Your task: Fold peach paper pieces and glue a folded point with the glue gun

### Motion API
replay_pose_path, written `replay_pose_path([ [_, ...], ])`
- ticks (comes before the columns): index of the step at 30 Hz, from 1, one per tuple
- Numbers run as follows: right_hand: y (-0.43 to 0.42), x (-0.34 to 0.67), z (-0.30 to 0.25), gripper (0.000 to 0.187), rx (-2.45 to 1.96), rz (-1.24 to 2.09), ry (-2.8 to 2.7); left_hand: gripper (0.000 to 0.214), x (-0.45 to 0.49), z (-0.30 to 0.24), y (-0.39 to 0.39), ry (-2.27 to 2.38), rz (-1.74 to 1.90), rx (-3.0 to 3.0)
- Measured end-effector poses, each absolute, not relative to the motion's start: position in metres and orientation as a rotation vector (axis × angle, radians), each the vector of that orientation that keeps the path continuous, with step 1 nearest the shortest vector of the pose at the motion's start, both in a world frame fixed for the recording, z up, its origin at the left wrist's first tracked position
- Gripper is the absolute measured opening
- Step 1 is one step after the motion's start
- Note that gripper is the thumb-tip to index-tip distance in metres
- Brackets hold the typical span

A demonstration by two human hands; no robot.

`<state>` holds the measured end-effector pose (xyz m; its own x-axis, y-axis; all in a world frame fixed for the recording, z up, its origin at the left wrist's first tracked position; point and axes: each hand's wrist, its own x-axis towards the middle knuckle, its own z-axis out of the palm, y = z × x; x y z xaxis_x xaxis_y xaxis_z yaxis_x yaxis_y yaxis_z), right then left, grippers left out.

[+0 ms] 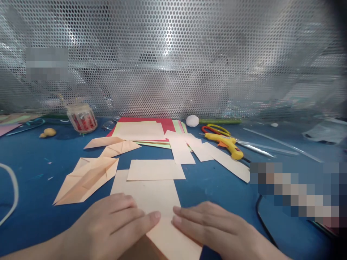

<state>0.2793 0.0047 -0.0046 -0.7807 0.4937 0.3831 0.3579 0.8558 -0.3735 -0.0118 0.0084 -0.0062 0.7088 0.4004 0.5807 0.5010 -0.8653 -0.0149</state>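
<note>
where the cream sheet [157, 195] lies, near middle of the blue table [219, 189], a folded edge shows at its near end. left hand [114, 222] palm down over its left side, right hand [214, 224] at the right edge; fingers of both extended, neither clenched. small cream card [155, 169] overlaps the far end. leftward, folded peach papers [89, 178]. beyond, paper strips [180, 148], stacked coloured sheets [168, 124]. off right, yellow glue gun [226, 142] beside scissors [256, 147].

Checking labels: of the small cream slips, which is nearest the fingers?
The crosswise slip, overlapping the far end of the sheet under the left hand and right hand; the other slips lie farther right, near the glue gun.
</note>
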Motion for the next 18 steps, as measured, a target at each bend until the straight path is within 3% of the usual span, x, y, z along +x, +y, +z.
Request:
replay_pose_path([
  [3,0.014,0.285,0.005,0.040,-0.532,0.218,-2.705,0.050,-0.012,-0.012,0.013,-0.633,-0.849,-2.635],
  [7,0.016,0.283,0.013,0.037,-0.382,0.152,-2.880,0.047,-0.006,-0.015,0.013,-0.551,-0.761,-2.605],
  [18,0.013,0.283,0.015,0.041,-0.471,0.320,-3.029,0.036,-0.003,-0.040,-0.001,-0.508,-0.651,-2.777],
])
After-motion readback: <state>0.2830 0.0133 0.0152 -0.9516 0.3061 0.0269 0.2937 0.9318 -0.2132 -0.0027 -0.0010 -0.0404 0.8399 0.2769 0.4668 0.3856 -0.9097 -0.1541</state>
